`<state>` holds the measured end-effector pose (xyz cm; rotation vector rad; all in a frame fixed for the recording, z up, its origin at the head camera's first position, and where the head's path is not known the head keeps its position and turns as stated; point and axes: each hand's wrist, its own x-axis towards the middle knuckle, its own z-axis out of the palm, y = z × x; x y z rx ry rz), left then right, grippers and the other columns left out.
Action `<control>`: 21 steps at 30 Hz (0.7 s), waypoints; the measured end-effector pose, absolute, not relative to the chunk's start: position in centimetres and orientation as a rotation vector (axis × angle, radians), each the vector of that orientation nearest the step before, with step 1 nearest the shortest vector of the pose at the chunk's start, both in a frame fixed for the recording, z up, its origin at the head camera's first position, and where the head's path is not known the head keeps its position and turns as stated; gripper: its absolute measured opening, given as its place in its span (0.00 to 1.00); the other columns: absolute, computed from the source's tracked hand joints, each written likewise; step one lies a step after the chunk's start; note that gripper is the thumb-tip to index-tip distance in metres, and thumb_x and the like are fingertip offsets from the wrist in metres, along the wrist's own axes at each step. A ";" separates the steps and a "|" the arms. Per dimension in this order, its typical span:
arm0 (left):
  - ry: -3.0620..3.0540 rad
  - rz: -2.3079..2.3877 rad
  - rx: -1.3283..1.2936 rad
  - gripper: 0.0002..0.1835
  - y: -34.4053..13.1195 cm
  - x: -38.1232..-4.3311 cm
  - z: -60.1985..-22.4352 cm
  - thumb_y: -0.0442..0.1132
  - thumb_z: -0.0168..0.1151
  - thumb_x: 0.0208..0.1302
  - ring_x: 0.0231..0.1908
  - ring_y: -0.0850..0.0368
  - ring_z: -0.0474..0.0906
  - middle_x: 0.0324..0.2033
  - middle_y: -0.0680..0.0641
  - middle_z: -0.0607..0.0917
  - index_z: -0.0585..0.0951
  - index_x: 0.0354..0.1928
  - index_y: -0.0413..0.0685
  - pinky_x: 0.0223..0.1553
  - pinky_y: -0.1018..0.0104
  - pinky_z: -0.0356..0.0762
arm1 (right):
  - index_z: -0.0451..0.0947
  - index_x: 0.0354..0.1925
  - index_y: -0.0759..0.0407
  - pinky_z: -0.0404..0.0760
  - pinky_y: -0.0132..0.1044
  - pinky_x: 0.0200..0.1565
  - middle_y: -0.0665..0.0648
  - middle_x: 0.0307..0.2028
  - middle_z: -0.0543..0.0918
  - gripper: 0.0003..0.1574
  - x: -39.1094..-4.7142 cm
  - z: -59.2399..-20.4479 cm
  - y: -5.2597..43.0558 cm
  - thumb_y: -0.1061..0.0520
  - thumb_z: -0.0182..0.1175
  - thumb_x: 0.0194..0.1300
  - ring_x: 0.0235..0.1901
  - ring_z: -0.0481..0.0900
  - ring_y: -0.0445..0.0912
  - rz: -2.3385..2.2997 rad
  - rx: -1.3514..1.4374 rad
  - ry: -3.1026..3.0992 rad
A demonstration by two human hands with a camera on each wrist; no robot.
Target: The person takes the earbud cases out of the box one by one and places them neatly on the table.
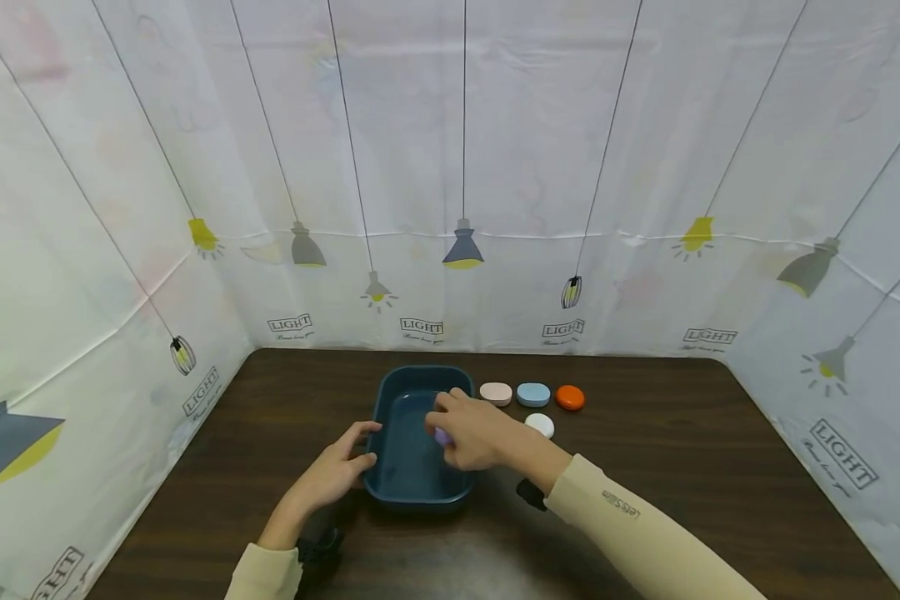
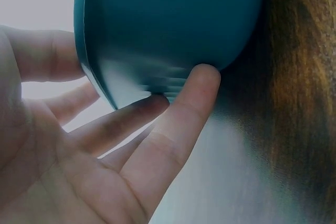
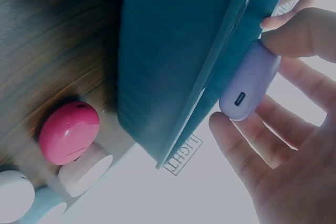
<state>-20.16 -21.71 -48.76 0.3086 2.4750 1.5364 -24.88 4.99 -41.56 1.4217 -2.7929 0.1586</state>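
My right hand (image 1: 472, 429) pinches a lilac earbud case (image 3: 251, 80) between thumb and fingertips. A small port slot shows on its side. In the head view the case hangs over the dark teal box (image 1: 408, 492), mostly hidden by the hand. On the box's left side, my left hand (image 1: 333, 471) grips the wall. The left wrist view shows fingertips (image 2: 202, 80) against the outer wall, with other digits reaching over the rim.
Right of the box sit a pale pink case (image 1: 496, 393), a light blue case (image 1: 533, 394), an orange-red case (image 1: 570, 397) and a white case (image 1: 539, 426). A bright pink case (image 3: 69, 132) shows in the right wrist view. Printed curtains (image 1: 510, 292) surround the brown table (image 1: 667, 475).
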 end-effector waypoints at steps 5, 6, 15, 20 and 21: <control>2.480 1.537 0.309 0.25 -21.7 -20.0 -48.6 0.35 0.49 0.71 0.49 0.44 0.77 0.63 0.35 0.66 0.62 0.68 0.52 0.38 0.56 0.81 | 0.77 0.45 0.45 0.75 0.35 0.43 0.50 0.45 0.73 0.16 -24.1 -41.3 5.9 0.53 0.62 0.56 0.42 0.67 0.45 0.161 1.406 -2.733; 2.478 1.538 0.310 0.25 -21.7 -20.0 -48.6 0.35 0.49 0.71 0.49 0.43 0.76 0.63 0.35 0.65 0.62 0.68 0.52 0.38 0.55 0.81 | 0.77 0.45 0.46 0.75 0.36 0.43 0.50 0.45 0.73 0.16 -24.0 -41.2 6.2 0.54 0.62 0.56 0.42 0.67 0.45 0.168 1.395 -2.726; 2.467 1.541 0.299 0.25 -21.8 -19.7 -48.4 0.36 0.49 0.71 0.49 0.44 0.77 0.64 0.35 0.65 0.62 0.68 0.53 0.39 0.55 0.81 | 0.76 0.45 0.44 0.74 0.38 0.45 0.49 0.45 0.72 0.16 -23.6 -40.9 8.7 0.55 0.61 0.56 0.44 0.66 0.45 0.210 1.292 -2.684; 2.474 1.528 0.305 0.25 -21.7 -19.7 -48.3 0.37 0.50 0.72 0.49 0.44 0.77 0.64 0.36 0.65 0.62 0.68 0.54 0.39 0.55 0.81 | 0.78 0.45 0.46 0.75 0.36 0.42 0.49 0.46 0.72 0.16 -23.7 -40.6 10.5 0.56 0.61 0.56 0.43 0.65 0.44 0.284 1.218 -2.676; 2.477 1.524 0.303 0.25 -21.7 -19.7 -48.4 0.37 0.50 0.72 0.49 0.45 0.76 0.64 0.36 0.65 0.62 0.68 0.54 0.39 0.56 0.81 | 0.78 0.45 0.46 0.75 0.36 0.41 0.49 0.46 0.72 0.16 -23.8 -40.6 10.9 0.56 0.61 0.56 0.43 0.65 0.44 0.295 1.200 -2.675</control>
